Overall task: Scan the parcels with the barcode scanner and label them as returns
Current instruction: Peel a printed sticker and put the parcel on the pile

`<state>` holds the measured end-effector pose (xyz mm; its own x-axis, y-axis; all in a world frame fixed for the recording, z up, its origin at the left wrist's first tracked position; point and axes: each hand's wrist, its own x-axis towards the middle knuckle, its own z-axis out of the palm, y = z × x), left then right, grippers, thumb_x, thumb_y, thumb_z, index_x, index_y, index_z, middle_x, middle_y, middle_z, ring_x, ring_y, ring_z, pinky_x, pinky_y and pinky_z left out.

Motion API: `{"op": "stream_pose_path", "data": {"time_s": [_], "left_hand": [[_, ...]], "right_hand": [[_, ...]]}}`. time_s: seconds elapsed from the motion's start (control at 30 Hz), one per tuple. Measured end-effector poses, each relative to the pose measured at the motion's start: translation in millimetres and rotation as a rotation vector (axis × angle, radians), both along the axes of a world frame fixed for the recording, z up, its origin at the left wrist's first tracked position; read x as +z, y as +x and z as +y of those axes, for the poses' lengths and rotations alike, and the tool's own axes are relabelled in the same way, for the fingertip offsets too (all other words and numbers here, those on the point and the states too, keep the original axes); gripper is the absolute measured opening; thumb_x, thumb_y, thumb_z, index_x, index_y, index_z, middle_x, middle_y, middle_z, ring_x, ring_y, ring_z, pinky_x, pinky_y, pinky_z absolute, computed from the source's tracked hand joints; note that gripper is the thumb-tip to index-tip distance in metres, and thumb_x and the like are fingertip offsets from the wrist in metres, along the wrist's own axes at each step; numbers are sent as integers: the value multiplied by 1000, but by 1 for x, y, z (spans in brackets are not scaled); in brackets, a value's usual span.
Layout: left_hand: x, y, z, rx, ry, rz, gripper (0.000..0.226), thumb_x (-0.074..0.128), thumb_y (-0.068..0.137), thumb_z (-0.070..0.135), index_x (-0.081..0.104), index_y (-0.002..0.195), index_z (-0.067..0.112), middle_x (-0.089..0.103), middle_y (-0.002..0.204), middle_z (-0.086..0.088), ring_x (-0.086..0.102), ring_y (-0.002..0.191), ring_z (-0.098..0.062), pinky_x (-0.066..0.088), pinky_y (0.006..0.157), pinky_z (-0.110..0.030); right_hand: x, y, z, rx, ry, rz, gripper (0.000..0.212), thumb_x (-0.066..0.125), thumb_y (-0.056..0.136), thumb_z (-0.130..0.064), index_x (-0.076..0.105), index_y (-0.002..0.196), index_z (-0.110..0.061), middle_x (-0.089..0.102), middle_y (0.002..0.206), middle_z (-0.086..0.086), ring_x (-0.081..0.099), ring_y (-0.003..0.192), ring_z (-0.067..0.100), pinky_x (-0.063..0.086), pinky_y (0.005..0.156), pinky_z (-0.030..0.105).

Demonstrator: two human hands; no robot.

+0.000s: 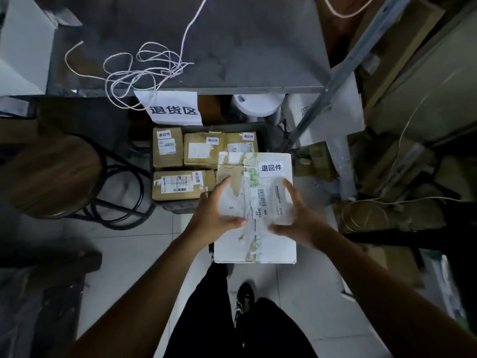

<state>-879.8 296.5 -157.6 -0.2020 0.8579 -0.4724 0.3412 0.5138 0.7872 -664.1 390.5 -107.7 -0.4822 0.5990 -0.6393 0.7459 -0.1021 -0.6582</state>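
Both hands, left hand [216, 215] and right hand [300, 220], lie spread with relaxed fingers on the white parcel [258, 244], long axis running near-to-far, its far end overlapping the tray [265, 130] of labelled parcels.

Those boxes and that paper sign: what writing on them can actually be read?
"退货区": paper sign hanging from the shelf.
"退回件": sticker on the white parcel under both hands.
"退回件": small stickers on the brown parcels in the bin.
"MX", "MXRC 03", "31/42": white parcel's labels.
Barcode digits and shipping-label print: too small to read.
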Motion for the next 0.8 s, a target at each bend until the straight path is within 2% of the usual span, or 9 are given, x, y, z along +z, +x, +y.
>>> {"op": "stream_pose_path", "data": {"time_s": [0.1, 0.23, 0.27, 0.37, 0.5, 0.63, 0.73, 0.8], "left_hand": [[-40, -18, 31, -3, -34, -7, 107, 88, 68, 42, 20, 149, 52, 35, 136, -7, 36, 124, -16, 36, 95, -29], [-105, -35, 69, -11, -31, 18, 115, 80, 49, 67, 21, 147, 54, 47, 129, -9, 48, 122, -23, 43, 93, -31], [-120, -38, 79, -9, -36, 14, 116, 82, 50, 65, 22, 148, 52, 48, 132, -9, 47, 124, -22, 43, 92, -30], [-167, -41, 106, -2, -26, -6, 112, 91, 63, 41, 23, 153, 39, 38, 149, -4, 34, 130, -9, 32, 94, -23], [-229, -40, 140, 45, -7, -14, 111, 90, 65, 34, 23, 153, 38, 31, 153, -3, 29, 137, -13, 27, 102, -27], [-276, -43, 175, 60, 16, 39, 111, 92, 64, 27, 25, 154, 32, 39, 149, -1, 29, 123, -1, 25, 97, -18], [-305, -47, 196, 67, 14, 61, 114, 91, 63, 32, 23, 153, 37, 40, 148, -3, 37, 127, -8, 31, 98, -21], [-322, -49, 211, 62, -3, 91, 115, 91, 61, 38, 20, 151, 45, 40, 147, -6, 42, 129, -17, 36, 98, -26]], "right_hand": [[-38, -18, 30, 16, -20, -38, 118, 79, 81, -17, -13, 151, -40, 43, 143, 3, 49, 116, 16, 51, 88, 29], [-103, -33, 70, 60, -42, -83, 118, 79, 81, -27, -14, 151, -42, 41, 149, 2, 51, 110, 11, 50, 89, 28], [-119, -35, 80, 66, -44, -89, 118, 79, 81, -28, -14, 152, -42, 41, 150, 1, 52, 109, 11, 49, 87, 25], [-168, -41, 112, 98, -42, -118, 116, 78, 82, -31, -15, 152, -41, 40, 152, 3, 56, 116, 18, 45, 87, 24], [-233, -45, 154, 132, -26, -137, 117, 78, 82, -33, -15, 152, -41, 41, 152, 3, 54, 122, 21, 41, 89, 23], [-286, -50, 191, 155, -1, -120, 116, 77, 82, -32, -15, 152, -41, 39, 154, 1, 53, 120, 18, 40, 90, 23], [-317, -56, 212, 169, 24, -109, 117, 76, 83, -29, -18, 151, -42, 29, 159, 1, 53, 125, 21, 44, 84, 22], [-332, -57, 224, 165, 49, -111, 115, 75, 85, -28, -18, 151, -42, 25, 160, -1, 49, 130, 22, 40, 82, 19]]}}
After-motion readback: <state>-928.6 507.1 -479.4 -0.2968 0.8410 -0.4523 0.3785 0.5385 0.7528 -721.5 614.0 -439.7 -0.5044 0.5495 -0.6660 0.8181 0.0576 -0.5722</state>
